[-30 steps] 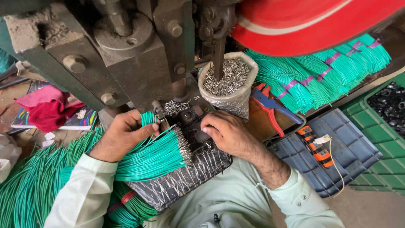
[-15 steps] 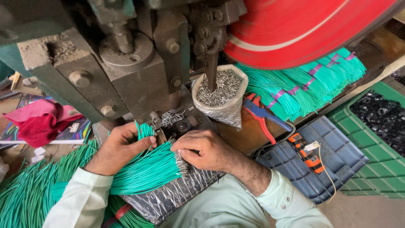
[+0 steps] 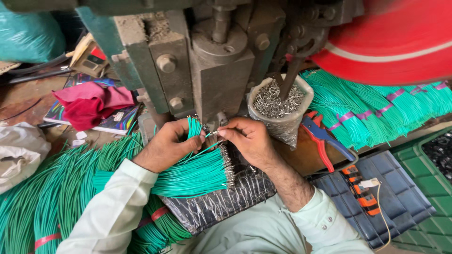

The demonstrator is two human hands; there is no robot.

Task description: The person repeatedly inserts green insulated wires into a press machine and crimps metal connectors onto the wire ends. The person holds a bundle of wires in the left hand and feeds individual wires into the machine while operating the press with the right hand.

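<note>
A single green wire (image 3: pixel 210 146) is being pinched at its stripped tip by the right hand (image 3: pixel 248 139), just below the grey press machine (image 3: pixel 207 70). The left hand (image 3: pixel 165 146) is gripping a small bunch of green wire ends (image 3: pixel 193 126), fingers closed around it, above the bundle of green wires (image 3: pixel 193 174) lying on the silver foil pad (image 3: pixel 221 202). A bag of metal terminals (image 3: pixel 278 104) is sitting just beside the right hand.

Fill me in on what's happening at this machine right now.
A person sits at a grey metal press. The left hand grips a few green wires, their ends sticking up past the fingers. The right hand pinches a single green wire by its tip, just under the press. A fanned bundle of green wires lies below the hands. A bag of small metal pieces stands beside them.
</note>
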